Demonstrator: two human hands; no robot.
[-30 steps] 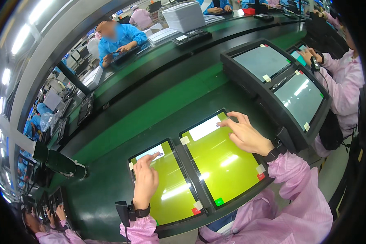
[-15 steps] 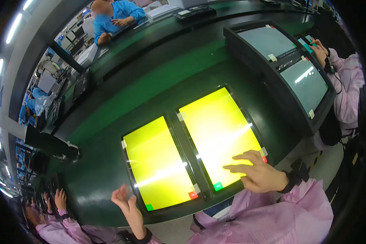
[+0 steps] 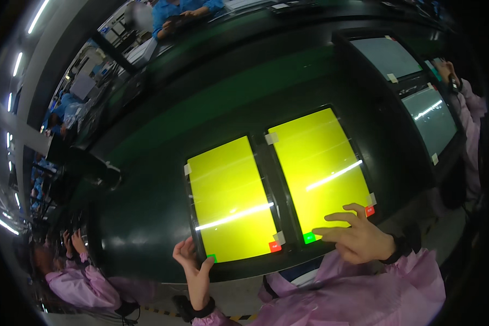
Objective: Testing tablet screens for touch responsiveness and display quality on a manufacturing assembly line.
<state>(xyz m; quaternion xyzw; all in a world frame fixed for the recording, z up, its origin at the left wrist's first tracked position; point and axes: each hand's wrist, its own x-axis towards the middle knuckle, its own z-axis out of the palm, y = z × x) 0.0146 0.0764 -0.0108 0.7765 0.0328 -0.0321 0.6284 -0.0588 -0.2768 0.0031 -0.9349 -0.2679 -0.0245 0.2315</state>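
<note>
Two flat tablet-like screens lie side by side on the dark table, both lit plain yellow: the left screen [image 3: 231, 195] and the right screen [image 3: 323, 168]. Each shows a green square and a red square at its near corners. My left hand [image 3: 194, 266] is at the near left corner of the left screen, its thumb by the green square and its fingers apart beside the edge. Over the near part of the right screen hovers my right hand [image 3: 361, 239], fingers spread, one fingertip close to the green square [image 3: 309, 238]. Neither hand holds anything. Actual fingertip contact cannot be made out.
At the right, a black frame holds two grey screens [image 3: 429, 117], with a co-worker's hand [image 3: 446, 70] beyond. Another worker's hands [image 3: 79, 243] are at the left. A person in blue [image 3: 182, 13] sits across the table. A black cylindrical object [image 3: 92, 168] stands at the left.
The view has shifted, so the screens sit farther right, and it looks darker. My left thumb has come to the left screen's green corner; my right fingers have moved toward the right screen's green square.
</note>
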